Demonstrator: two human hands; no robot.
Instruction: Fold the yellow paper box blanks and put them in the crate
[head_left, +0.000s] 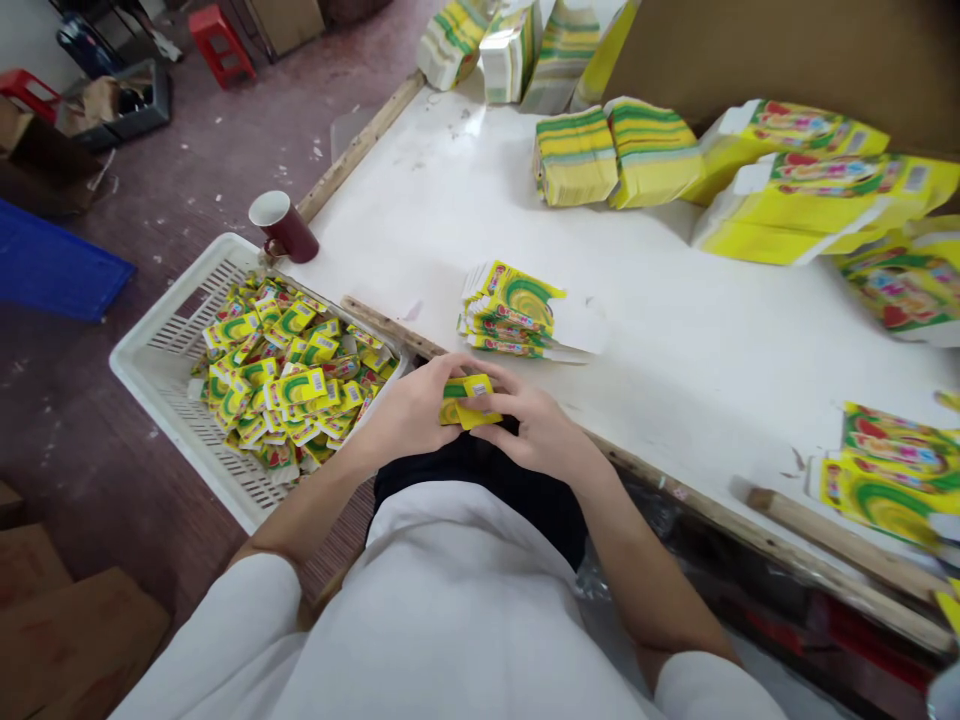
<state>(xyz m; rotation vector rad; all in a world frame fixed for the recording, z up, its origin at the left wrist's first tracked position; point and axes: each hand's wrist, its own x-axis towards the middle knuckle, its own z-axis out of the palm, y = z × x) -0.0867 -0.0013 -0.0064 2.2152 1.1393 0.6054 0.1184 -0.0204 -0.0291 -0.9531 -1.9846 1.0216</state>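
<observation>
A small yellow and green printed carton (pixel 470 400) is held between both my hands, in front of my waist and near the table's edge. My left hand (pixel 421 408) grips its left side, and the fingers of my right hand (pixel 525 415) press on its right side. Just beyond my hands, a stack of flat printed cartons (pixel 517 305) lies on the white table (pixel 645 350). To my left, a white plastic basket (pixel 161 310) holds a heap of folded small cartons (pixel 292 375).
A maroon mug (pixel 296 235) stands at the table corner above the basket. Bundled cartons (pixel 577 155) line the far side before a brown cardboard sheet (pixel 787 60). More cartons (pixel 892 470) lie at right, near a wooden strip (pixel 832 535). A red stool (pixel 221 45) stands on the floor.
</observation>
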